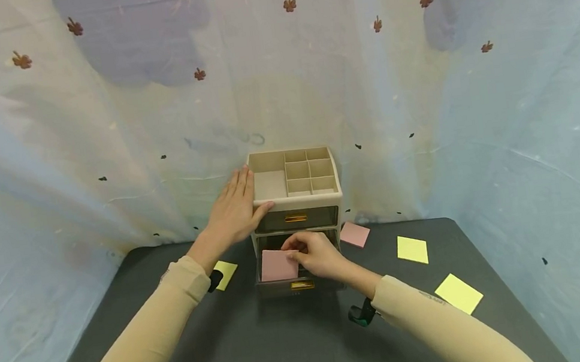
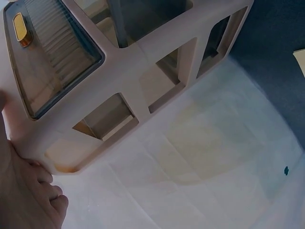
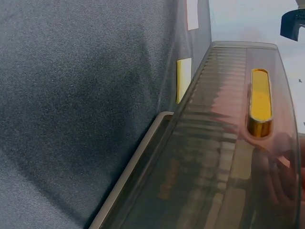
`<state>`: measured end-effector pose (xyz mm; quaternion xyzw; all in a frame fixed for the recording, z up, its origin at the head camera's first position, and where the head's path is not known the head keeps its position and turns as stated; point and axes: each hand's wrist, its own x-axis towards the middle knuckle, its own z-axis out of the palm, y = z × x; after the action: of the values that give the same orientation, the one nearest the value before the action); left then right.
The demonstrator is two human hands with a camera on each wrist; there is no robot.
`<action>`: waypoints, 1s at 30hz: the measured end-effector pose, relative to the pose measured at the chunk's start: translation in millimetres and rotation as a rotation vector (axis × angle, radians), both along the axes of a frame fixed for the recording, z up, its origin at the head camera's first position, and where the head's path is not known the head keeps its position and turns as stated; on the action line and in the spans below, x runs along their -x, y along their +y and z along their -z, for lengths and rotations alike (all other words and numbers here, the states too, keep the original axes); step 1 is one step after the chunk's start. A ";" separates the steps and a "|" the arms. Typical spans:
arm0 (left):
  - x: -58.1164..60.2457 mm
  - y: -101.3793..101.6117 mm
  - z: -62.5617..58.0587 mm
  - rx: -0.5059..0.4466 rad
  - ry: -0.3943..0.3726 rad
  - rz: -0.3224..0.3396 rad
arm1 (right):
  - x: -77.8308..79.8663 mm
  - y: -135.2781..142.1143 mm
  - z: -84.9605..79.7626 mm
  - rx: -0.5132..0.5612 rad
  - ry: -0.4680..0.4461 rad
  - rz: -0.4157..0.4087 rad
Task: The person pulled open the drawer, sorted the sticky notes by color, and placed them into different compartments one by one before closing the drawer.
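A cream desktop drawer organizer (image 1: 298,203) stands at the back of the table, with a sectioned top. Its lower see-through drawer (image 1: 275,289) is pulled out, while the upper drawer (image 1: 268,223) is closed. My left hand (image 1: 234,211) rests along the organizer's top left side, fingers straight, thumb on the front edge. Over the open drawer, my right hand (image 1: 320,256) pinches the right edge of a pink sticky note pad (image 1: 277,265). In the right wrist view the drawer front (image 3: 209,157) with its gold handle (image 3: 260,95) hides most of that hand.
Right of the organizer lie another pink pad (image 1: 354,234) and two yellow sticky note pads, one farther back (image 1: 412,250) and one nearer (image 1: 458,294). A third yellow pad (image 1: 226,273) is partly behind the left wrist. A patterned cloth (image 1: 278,86) hangs behind the dark table (image 1: 289,350).
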<state>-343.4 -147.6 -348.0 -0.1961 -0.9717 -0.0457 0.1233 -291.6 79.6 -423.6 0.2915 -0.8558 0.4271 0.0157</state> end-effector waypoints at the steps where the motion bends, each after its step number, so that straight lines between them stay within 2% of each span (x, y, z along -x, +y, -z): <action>1: 0.5 0.1 0.4 0.002 0.005 0.001 | 1.1 -0.6 0.0 -0.010 -0.008 -0.006; 12: -0.8 2.2 0.2 -0.002 0.013 -0.005 | 9.0 -5.3 0.3 -0.113 -0.078 -0.054; 21: -0.7 2.9 0.4 -0.004 0.008 -0.010 | 16.1 -4.7 5.4 -0.135 -0.092 -0.054; 30: 1.3 2.8 2.3 -0.001 0.017 -0.011 | 24.0 -6.0 11.7 -0.185 -0.086 -0.090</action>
<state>-344.7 -144.7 -350.2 -0.1909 -0.9718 -0.0436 0.1317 -315.5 73.6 -435.3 0.3109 -0.8776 0.3586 -0.0673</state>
